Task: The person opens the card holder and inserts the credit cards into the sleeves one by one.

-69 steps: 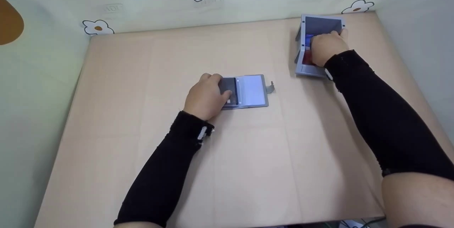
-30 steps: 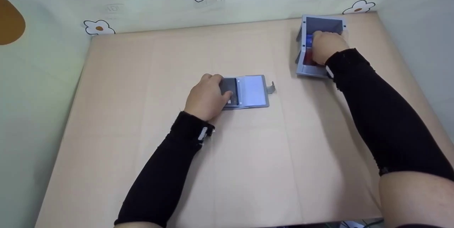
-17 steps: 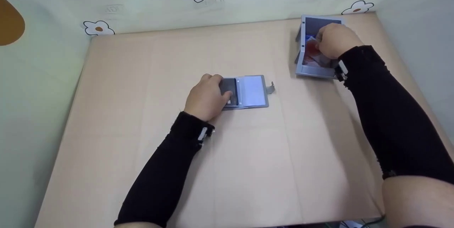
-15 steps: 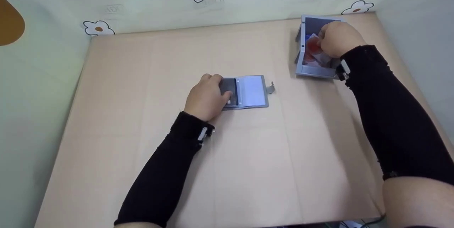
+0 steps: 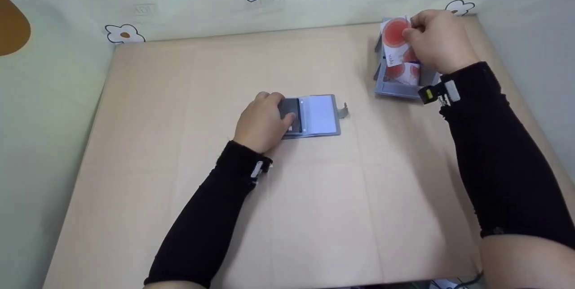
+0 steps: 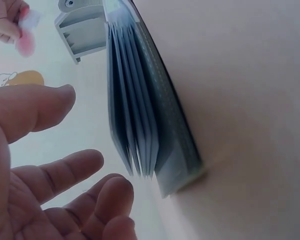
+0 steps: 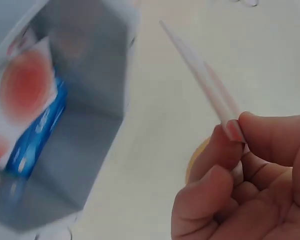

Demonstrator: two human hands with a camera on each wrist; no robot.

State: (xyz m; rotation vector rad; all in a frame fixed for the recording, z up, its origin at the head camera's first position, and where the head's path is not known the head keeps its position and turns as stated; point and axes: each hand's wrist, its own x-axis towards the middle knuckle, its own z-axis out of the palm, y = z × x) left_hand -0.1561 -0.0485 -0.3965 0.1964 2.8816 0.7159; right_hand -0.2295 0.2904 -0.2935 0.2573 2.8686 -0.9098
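Observation:
My right hand (image 5: 442,42) pinches a thin white card (image 5: 395,35) with red round prints between thumb and fingers, above the grey open-topped box (image 5: 397,90). Edge-on in the right wrist view, the held card (image 7: 202,75) seems to have more than one layer. Inside the box lie another red-printed white piece (image 7: 25,85) and a blue packet (image 7: 37,135). My left hand (image 5: 260,122) lies at the left side of an opened card holder (image 5: 321,116), its thumb over the dark left page. The left wrist view shows loosely bent fingers and fanned clear sleeves (image 6: 135,105).
The card holder's strap (image 5: 343,111) sticks out to the right. A beige-covered table (image 5: 314,217) lies beneath, with pale flower-printed walls (image 5: 323,1) behind and at the sides. Cables (image 5: 465,282) show past its front edge at the lower right.
My right hand has come up out of the box with the red-printed card, which now shows above the rim. The left hand and card holder have stayed in place.

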